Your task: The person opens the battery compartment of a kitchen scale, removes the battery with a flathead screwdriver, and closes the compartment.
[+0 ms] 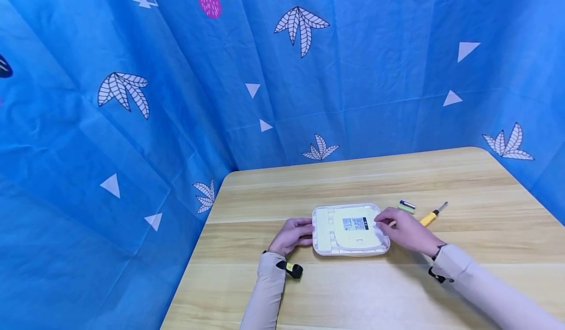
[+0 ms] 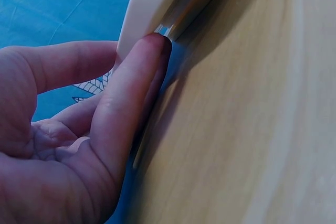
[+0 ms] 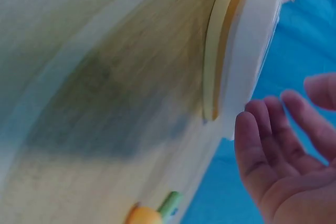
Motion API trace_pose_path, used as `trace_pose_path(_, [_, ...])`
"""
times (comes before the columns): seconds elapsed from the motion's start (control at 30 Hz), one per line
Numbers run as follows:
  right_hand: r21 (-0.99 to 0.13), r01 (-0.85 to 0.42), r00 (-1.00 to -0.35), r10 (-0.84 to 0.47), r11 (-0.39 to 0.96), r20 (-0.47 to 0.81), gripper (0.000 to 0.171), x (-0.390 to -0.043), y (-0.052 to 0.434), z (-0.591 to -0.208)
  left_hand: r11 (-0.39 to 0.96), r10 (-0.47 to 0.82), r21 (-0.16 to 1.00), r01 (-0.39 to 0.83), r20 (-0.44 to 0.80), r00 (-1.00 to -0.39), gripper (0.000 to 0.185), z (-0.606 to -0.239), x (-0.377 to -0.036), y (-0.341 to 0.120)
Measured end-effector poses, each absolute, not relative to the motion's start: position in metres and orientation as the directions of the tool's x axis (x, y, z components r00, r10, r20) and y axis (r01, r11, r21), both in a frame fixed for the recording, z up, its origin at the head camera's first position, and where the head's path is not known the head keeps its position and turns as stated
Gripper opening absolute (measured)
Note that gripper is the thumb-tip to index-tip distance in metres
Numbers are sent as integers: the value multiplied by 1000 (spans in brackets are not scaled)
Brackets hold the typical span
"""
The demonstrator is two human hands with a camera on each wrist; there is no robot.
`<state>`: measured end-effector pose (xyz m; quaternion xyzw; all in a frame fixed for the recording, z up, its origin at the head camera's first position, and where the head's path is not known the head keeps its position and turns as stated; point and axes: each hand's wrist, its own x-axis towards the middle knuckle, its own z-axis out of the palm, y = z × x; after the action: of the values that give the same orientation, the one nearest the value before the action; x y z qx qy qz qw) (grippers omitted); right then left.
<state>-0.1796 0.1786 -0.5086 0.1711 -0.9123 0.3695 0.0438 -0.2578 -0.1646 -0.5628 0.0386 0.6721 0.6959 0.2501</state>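
Note:
A flat white rectangular device (image 1: 326, 229) with rounded corners lies on the table, its face with a printed label and black strip turned up. At its left end my left hand (image 1: 291, 235) pinches the edge; in the left wrist view a fingertip (image 2: 152, 45) reaches under the white rim (image 2: 144, 17). My right hand (image 1: 406, 229) is at the device's right end. The right wrist view shows its fingers slightly bent, with the fingertips (image 3: 247, 121) close by the white edge (image 3: 247, 51) and the thumb standing apart. Whether those fingertips touch the edge I cannot tell.
Behind my right hand lie a dark-and-silver battery (image 1: 408, 204) and a green battery (image 1: 405, 209). A screwdriver with a yellow handle (image 1: 428, 219) lies beside them, tip pointing away. A blue patterned curtain (image 1: 282, 75) hangs around the wooden table (image 1: 265, 188).

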Motion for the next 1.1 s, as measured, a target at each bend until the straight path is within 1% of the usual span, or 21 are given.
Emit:
trace_pose_path(0.1, [-689, -264, -963, -217, 674, 158, 21, -184, 185, -511, 30, 397, 954, -297, -284, -873, 47, -562, -258, -164])
trace_pose_path(0.2, [-716, -196, -978, -188, 670, 91, 26, -186, 190, -516, 32, 397, 954, -299, -287, -872, 47, -562, -258, -164])
trace_pose_path(0.27, [-742, -162, -980, -192, 650, 46, 30, -188, 194, -518, 30, 398, 954, -298, -285, -872, 47, -562, -258, -164])
trace_pose_path(0.43, [-835, -55, -973, -218, 548, -79, 41, -190, 198, -520, 28, 396, 954, -298, -284, -873, 47, -561, -257, -164])
trace_pose_path(0.53, [-865, 6, -963, -230, 501, -140, 45, -191, 199, -523, 27, 393, 955, -297, -283, -875, 46, -561, -257, -164])
trace_pose_path(0.77, [-907, 51, -947, -268, 419, -177, 46, -196, 202, -529, 27, 402, 957, -288, -274, -874, 46, -560, -257, -164])
trace_pose_path(1.1, [-936, 138, -934, -270, 324, -232, 48, -201, 204, -534, 35, 396, 956, -293, -282, -874, 49, -559, -256, -165])
